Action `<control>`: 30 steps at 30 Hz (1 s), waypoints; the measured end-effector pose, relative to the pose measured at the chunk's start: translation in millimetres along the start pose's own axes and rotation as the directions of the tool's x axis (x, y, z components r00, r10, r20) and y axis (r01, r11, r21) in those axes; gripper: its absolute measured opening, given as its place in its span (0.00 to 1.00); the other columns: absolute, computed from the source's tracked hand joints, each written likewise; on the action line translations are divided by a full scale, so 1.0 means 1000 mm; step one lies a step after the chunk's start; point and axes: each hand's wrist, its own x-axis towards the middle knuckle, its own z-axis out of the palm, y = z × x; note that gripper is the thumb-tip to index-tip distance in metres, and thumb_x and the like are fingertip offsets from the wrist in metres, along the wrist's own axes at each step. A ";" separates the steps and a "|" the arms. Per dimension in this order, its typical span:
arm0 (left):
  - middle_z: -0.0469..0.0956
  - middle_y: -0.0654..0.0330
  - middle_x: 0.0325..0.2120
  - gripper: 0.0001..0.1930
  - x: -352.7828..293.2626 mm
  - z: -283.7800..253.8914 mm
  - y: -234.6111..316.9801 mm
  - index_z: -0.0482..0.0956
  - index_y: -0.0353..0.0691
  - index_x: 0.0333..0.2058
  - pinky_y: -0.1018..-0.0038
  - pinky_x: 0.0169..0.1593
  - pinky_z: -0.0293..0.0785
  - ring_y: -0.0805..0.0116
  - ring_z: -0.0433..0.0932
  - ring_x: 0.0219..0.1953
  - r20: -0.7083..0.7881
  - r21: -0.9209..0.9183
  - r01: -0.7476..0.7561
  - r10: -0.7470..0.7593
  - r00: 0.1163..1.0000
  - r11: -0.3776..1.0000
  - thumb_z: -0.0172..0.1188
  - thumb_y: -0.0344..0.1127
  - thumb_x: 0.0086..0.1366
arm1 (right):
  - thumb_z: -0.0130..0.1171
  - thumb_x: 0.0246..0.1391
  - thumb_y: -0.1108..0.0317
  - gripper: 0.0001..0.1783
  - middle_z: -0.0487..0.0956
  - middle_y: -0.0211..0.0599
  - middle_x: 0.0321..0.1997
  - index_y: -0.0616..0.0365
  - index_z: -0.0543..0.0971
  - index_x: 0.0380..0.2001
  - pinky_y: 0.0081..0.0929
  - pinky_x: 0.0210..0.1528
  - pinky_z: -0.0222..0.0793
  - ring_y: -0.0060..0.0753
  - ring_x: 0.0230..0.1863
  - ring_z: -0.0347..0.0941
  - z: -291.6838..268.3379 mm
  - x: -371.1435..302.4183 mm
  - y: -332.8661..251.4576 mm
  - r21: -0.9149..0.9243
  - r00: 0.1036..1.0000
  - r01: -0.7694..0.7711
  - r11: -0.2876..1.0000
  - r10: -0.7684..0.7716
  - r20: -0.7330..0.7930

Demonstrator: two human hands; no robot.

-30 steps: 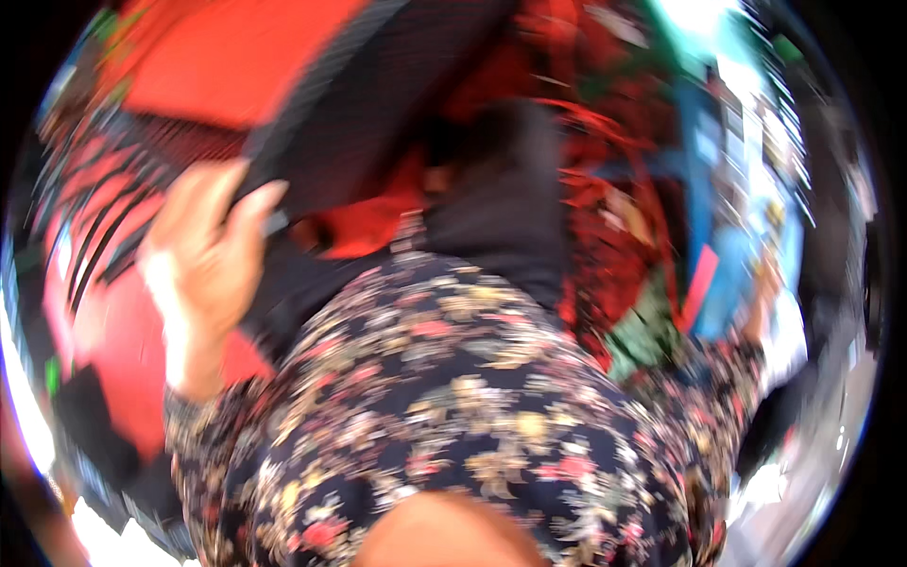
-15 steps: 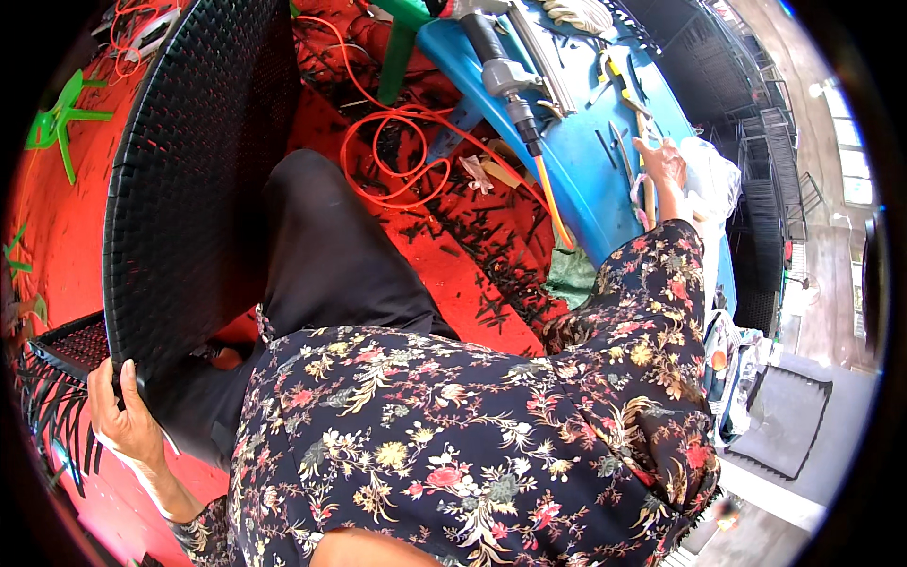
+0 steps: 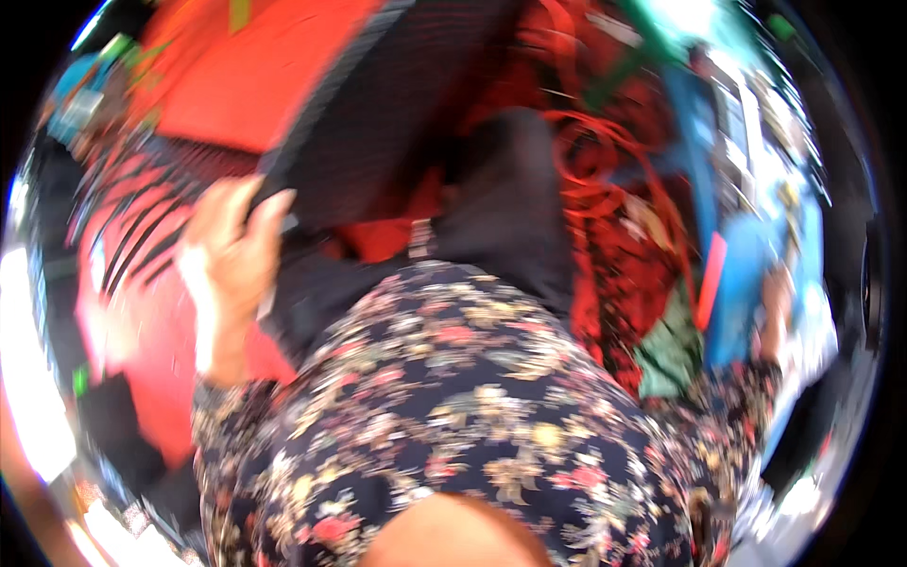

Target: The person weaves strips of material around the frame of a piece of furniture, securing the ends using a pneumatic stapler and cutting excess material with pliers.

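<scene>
A large black woven panel [image 3: 350, 123], like a piece of wicker furniture, stands tilted across my lap and knee. My left hand [image 3: 227, 246] is at its near lower corner, thumb and fingers curled around the edge. Over the blue table [image 3: 732, 312] at the right, my right hand [image 3: 777, 298] reaches out. It is smeared by motion, and what its fingers touch or hold is hidden. A grey and dark tool [image 3: 732, 123], blurred, lies on the table beyond that hand.
An orange-red hose [image 3: 605, 161] coils on the red floor beyond my knee, among scattered black scraps. A green sack [image 3: 669, 350] sits beside the table. Black strips [image 3: 142, 236] fan out left of my left hand. A green stool leg [image 3: 619, 71] stands near the table.
My view has swung left, so everything shifts rightward and blurs. My left hand remains by the panel's corner; my right arm remains over the table.
</scene>
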 end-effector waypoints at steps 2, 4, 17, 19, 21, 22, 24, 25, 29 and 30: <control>0.77 0.54 0.27 0.12 0.004 0.002 -0.006 0.78 0.34 0.31 0.71 0.34 0.73 0.56 0.77 0.28 -0.074 -0.040 -0.082 0.079 0.994 0.996 0.68 0.33 0.50 | 0.50 0.56 0.58 0.21 0.79 0.44 0.39 0.54 0.74 0.51 0.36 0.36 0.70 0.45 0.36 0.76 0.005 -0.003 0.044 -0.098 0.999 -0.004 0.995 0.001 -0.034; 0.77 0.53 0.25 0.11 0.003 0.009 -0.017 0.78 0.34 0.31 0.71 0.32 0.73 0.57 0.77 0.27 -0.134 -0.089 -0.139 0.127 0.983 0.986 0.68 0.31 0.49 | 0.49 0.57 0.60 0.20 0.80 0.42 0.37 0.54 0.74 0.51 0.33 0.33 0.71 0.42 0.32 0.76 0.005 0.007 0.070 -0.193 0.987 0.043 0.980 -0.072 -0.146; 0.78 0.51 0.28 0.11 0.000 0.007 -0.004 0.78 0.31 0.35 0.70 0.35 0.74 0.55 0.78 0.30 -0.148 -0.175 -0.166 0.141 0.979 0.970 0.64 0.27 0.51 | 0.47 0.62 0.64 0.14 0.69 0.28 0.19 0.67 0.72 0.40 0.13 0.18 0.58 0.15 0.16 0.62 -0.252 -0.143 -0.487 0.659 0.282 -0.747 -0.086 -0.939 0.199; 0.76 0.53 0.26 0.12 0.003 0.013 -0.002 0.76 0.33 0.33 0.68 0.33 0.74 0.55 0.77 0.28 -0.192 -0.168 -0.214 0.181 0.964 0.962 0.63 0.26 0.48 | 0.49 0.63 0.64 0.13 0.69 0.28 0.17 0.65 0.73 0.36 0.13 0.18 0.57 0.15 0.15 0.61 -0.249 -0.155 -0.506 0.618 0.271 -0.781 -0.093 -0.941 0.201; 0.75 0.54 0.25 0.12 0.005 0.019 0.000 0.76 0.33 0.32 0.67 0.31 0.74 0.55 0.76 0.27 -0.216 -0.164 -0.231 0.193 0.957 0.959 0.63 0.26 0.47 | 0.49 0.63 0.64 0.13 0.69 0.27 0.16 0.65 0.73 0.33 0.14 0.17 0.56 0.15 0.14 0.61 -0.240 -0.162 -0.514 0.632 0.237 -0.771 -0.074 -0.955 0.177; 0.75 0.54 0.25 0.12 0.004 0.019 0.000 0.76 0.33 0.32 0.67 0.31 0.74 0.55 0.76 0.27 -0.219 -0.164 -0.222 0.184 0.958 0.961 0.63 0.26 0.47 | 0.48 0.63 0.64 0.13 0.69 0.27 0.15 0.64 0.73 0.32 0.14 0.17 0.56 0.15 0.14 0.60 -0.239 -0.165 -0.517 0.654 0.226 -0.755 -0.053 -0.957 0.183; 0.75 0.54 0.25 0.11 0.005 0.020 0.001 0.76 0.34 0.32 0.67 0.31 0.74 0.55 0.76 0.27 -0.218 -0.173 -0.215 0.175 0.960 0.961 0.63 0.26 0.46 | 0.48 0.63 0.64 0.13 0.68 0.26 0.15 0.64 0.73 0.31 0.14 0.16 0.55 0.14 0.14 0.60 -0.238 -0.169 -0.520 0.655 0.257 -0.753 -0.063 -0.945 0.204; 0.75 0.54 0.25 0.11 0.005 0.016 0.002 0.76 0.34 0.32 0.67 0.31 0.74 0.56 0.76 0.27 -0.215 -0.175 -0.212 0.173 0.961 0.961 0.63 0.26 0.46 | 0.48 0.63 0.64 0.13 0.68 0.26 0.15 0.65 0.73 0.31 0.14 0.16 0.55 0.14 0.14 0.60 -0.241 -0.171 -0.521 0.654 0.265 -0.753 -0.074 -0.943 0.199; 0.74 0.55 0.25 0.11 0.005 0.011 0.003 0.76 0.34 0.31 0.68 0.30 0.73 0.56 0.76 0.26 -0.240 -0.181 -0.227 0.180 0.954 0.957 0.63 0.25 0.46 | 0.48 0.63 0.66 0.13 0.67 0.26 0.17 0.66 0.73 0.31 0.15 0.16 0.55 0.14 0.15 0.60 -0.251 -0.175 -0.525 0.636 0.309 -0.762 -0.122 -0.932 0.191; 0.74 0.55 0.25 0.11 0.005 0.010 0.003 0.76 0.34 0.31 0.68 0.30 0.73 0.57 0.76 0.25 -0.242 -0.182 -0.226 0.179 0.954 0.957 0.63 0.25 0.46 | 0.48 0.63 0.66 0.13 0.67 0.26 0.17 0.66 0.73 0.31 0.15 0.16 0.55 0.14 0.15 0.60 -0.252 -0.176 -0.526 0.618 0.314 -0.775 -0.132 -0.929 0.195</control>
